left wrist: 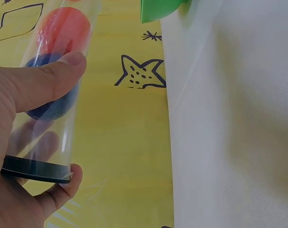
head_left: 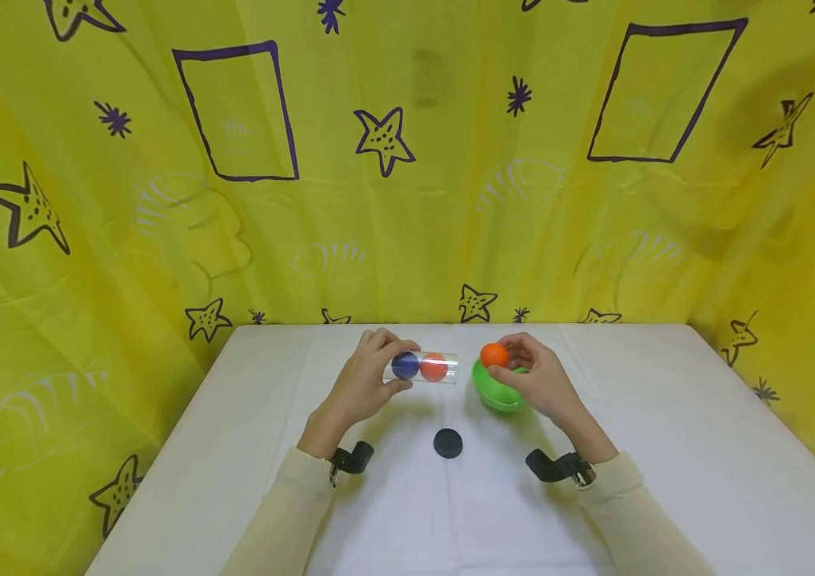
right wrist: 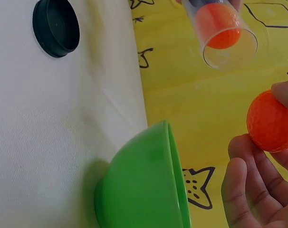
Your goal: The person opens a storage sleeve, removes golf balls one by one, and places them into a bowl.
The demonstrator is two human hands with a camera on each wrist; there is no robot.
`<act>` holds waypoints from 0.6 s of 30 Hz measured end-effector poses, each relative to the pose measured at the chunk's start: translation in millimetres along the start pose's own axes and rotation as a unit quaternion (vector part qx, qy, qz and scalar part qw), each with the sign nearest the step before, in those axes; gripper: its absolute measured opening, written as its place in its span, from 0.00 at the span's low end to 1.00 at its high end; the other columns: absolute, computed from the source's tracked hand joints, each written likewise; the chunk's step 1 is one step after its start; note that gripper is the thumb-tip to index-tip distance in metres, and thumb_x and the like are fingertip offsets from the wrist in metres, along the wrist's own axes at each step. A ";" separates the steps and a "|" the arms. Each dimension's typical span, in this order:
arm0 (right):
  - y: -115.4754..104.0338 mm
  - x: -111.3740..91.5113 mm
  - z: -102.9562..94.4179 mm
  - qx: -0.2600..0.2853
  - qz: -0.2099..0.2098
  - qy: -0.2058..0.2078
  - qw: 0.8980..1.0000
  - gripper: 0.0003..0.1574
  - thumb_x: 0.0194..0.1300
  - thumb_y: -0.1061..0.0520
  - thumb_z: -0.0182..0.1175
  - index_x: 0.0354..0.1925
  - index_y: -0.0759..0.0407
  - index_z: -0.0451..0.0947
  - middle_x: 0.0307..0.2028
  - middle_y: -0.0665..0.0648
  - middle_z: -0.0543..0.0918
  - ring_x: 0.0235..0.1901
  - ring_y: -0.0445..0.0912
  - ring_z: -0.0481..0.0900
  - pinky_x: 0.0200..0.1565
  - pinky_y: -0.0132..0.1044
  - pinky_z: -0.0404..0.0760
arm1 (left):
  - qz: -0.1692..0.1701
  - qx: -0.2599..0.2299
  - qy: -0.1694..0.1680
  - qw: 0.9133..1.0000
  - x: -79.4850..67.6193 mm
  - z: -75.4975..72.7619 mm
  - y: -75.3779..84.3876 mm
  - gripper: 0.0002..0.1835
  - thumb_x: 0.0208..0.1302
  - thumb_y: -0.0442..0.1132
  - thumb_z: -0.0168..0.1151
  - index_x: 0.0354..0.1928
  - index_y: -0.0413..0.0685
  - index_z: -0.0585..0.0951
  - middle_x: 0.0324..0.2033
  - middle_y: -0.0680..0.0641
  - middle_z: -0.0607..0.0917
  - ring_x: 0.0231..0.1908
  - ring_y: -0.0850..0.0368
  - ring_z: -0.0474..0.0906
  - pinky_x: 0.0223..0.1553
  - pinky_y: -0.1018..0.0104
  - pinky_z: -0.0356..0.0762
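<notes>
Nearest me, two pale sleeves (head_left: pixel 285 508), a black wrist camera (head_left: pixel 353 458) on each arm. White table (head_left: pixel 393 520) under everything. On it, between the wrists, one round black cap (head_left: pixel 448 443), hollow side up.

Farther on, right of the cap: one green bowl (head_left: pixel 497 394), upright, mouth up. Right hand (head_left: pixel 538 374) above the bowl's right side, thumb and fingers pinching one orange ball (head_left: pixel 494 355); ball sits at the left tips of the digits, over the bowl's far rim.

Left hand (head_left: pixel 369 378), to the left, grasps one clear tube (head_left: pixel 420 378) round its left part, thumb on the near side. Tube held up off the table, extending rightward from the grip. Long axis left to right, near level; open mouth faces right, toward the pinched ball, apart from it. Left end closed by a dark base (left wrist: pixel 37 168).

Inside the tube, two balls in a row: blue ball (head_left: pixel 405 366) on the left, within the grip; red-orange ball (head_left: pixel 433 367) on the right, nearer the mouth. Three balls in all.

Beyond the table's far edge, yellow curtain (head_left: pixel 443 216) with dark stars.
</notes>
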State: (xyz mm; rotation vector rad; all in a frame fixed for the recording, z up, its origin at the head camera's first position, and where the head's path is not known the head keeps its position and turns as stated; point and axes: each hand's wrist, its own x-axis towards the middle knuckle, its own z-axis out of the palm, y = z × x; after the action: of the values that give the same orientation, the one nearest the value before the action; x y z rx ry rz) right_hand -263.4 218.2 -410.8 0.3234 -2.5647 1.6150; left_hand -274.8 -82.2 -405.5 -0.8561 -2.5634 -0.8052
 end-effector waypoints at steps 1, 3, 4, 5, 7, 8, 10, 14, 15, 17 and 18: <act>0.6 0.0 -0.7 -0.004 -0.002 0.002 1.000 0.26 0.64 0.57 0.71 0.57 0.62 0.75 0.49 0.64 0.85 0.42 0.48 0.79 0.45 0.31 0.78 | 0.000 -0.001 0.000 1.000 0.0 -0.2 0.2 0.27 0.55 0.35 0.79 0.59 0.55 0.83 0.49 0.48 0.78 0.52 0.51 0.69 0.52 0.56 0.80; 1.4 -0.1 -2.2 -0.015 -0.005 0.006 1.000 0.26 0.64 0.56 0.71 0.57 0.62 0.76 0.50 0.63 0.85 0.43 0.48 0.80 0.45 0.32 0.79 | -0.001 -0.003 -0.001 1.000 -0.2 -0.6 0.5 0.27 0.55 0.35 0.79 0.59 0.54 0.83 0.49 0.48 0.78 0.52 0.51 0.69 0.53 0.56 0.80; 1.6 -0.1 -3.1 -0.018 -0.005 0.008 1.000 0.26 0.64 0.55 0.71 0.57 0.61 0.76 0.50 0.63 0.85 0.43 0.49 0.80 0.46 0.33 0.78 | -0.001 -0.003 -0.001 1.000 0.0 -0.9 0.9 0.27 0.55 0.35 0.79 0.59 0.54 0.83 0.49 0.48 0.78 0.52 0.51 0.69 0.53 0.56 0.80; 1.9 -0.1 -3.9 -0.022 -0.005 0.010 1.000 0.26 0.64 0.55 0.71 0.57 0.61 0.76 0.50 0.63 0.85 0.43 0.49 0.80 0.46 0.34 0.78 | -0.001 -0.003 -0.001 1.000 0.0 -1.2 1.2 0.27 0.55 0.35 0.79 0.59 0.54 0.83 0.49 0.48 0.78 0.52 0.51 0.69 0.53 0.56 0.80; 3.2 0.1 -5.0 -0.031 0.000 0.014 0.999 0.26 0.64 0.54 0.71 0.57 0.60 0.76 0.50 0.62 0.85 0.44 0.50 0.80 0.47 0.36 0.78 | -0.002 -0.003 -0.002 1.000 -0.2 -1.6 1.8 0.27 0.55 0.35 0.79 0.59 0.54 0.83 0.49 0.48 0.78 0.52 0.51 0.69 0.53 0.56 0.80; 4.3 0.2 -5.6 -0.035 0.001 0.016 0.999 0.26 0.64 0.54 0.71 0.57 0.60 0.76 0.50 0.62 0.85 0.45 0.50 0.80 0.47 0.38 0.78 | -0.002 -0.003 -0.002 1.000 -0.4 -1.7 2.1 0.27 0.55 0.36 0.79 0.59 0.54 0.83 0.49 0.48 0.79 0.52 0.51 0.69 0.53 0.56 0.80; 6.7 0.5 -6.4 -0.042 0.003 0.020 0.999 0.26 0.64 0.54 0.71 0.57 0.59 0.76 0.50 0.62 0.85 0.46 0.51 0.80 0.46 0.39 0.78 | -0.003 -0.004 -0.002 1.000 -0.7 -1.9 2.5 0.27 0.55 0.35 0.79 0.58 0.54 0.83 0.49 0.48 0.79 0.52 0.50 0.69 0.53 0.56 0.80; 11.4 1.1 -9.3 -0.060 0.001 0.030 0.998 0.26 0.64 0.53 0.71 0.57 0.59 0.76 0.49 0.62 0.85 0.47 0.53 0.79 0.45 0.40 0.78 | -0.005 -0.006 -0.002 1.000 -1.1 -1.8 2.5 0.27 0.55 0.35 0.79 0.58 0.54 0.83 0.49 0.48 0.79 0.52 0.50 0.69 0.53 0.56 0.80; 12.0 1.4 -9.9 -0.063 -0.001 0.032 0.998 0.26 0.64 0.53 0.71 0.57 0.59 0.76 0.49 0.62 0.85 0.47 0.53 0.79 0.46 0.40 0.78 | -0.006 -0.006 -0.002 1.000 -1.0 -1.9 2.5 0.27 0.55 0.35 0.79 0.58 0.54 0.83 0.49 0.48 0.79 0.52 0.50 0.69 0.53 0.56 0.80; 12.9 2.0 -11.4 -0.069 -0.004 0.035 0.997 0.25 0.64 0.54 0.71 0.56 0.60 0.77 0.49 0.62 0.84 0.47 0.54 0.80 0.47 0.39 0.78 | -0.005 -0.005 -0.002 1.000 -0.8 -1.9 2.2 0.27 0.55 0.35 0.79 0.58 0.54 0.83 0.49 0.48 0.79 0.52 0.51 0.69 0.52 0.56 0.80; 13.1 2.3 -11.8 -0.071 -0.007 0.036 0.997 0.25 0.64 0.54 0.71 0.56 0.60 0.77 0.49 0.62 0.84 0.48 0.54 0.80 0.47 0.38 0.79 | -0.005 -0.006 -0.001 1.000 -0.7 -2.0 2.2 0.27 0.55 0.35 0.79 0.58 0.54 0.83 0.49 0.48 0.79 0.52 0.51 0.69 0.52 0.56 0.80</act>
State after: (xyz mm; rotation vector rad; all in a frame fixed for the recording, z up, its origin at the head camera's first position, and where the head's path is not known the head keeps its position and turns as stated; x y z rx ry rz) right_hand -269.0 234.1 -416.7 0.2658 -2.5985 1.4042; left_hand -272.7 -82.2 -403.4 -0.8498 -2.5694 -0.8224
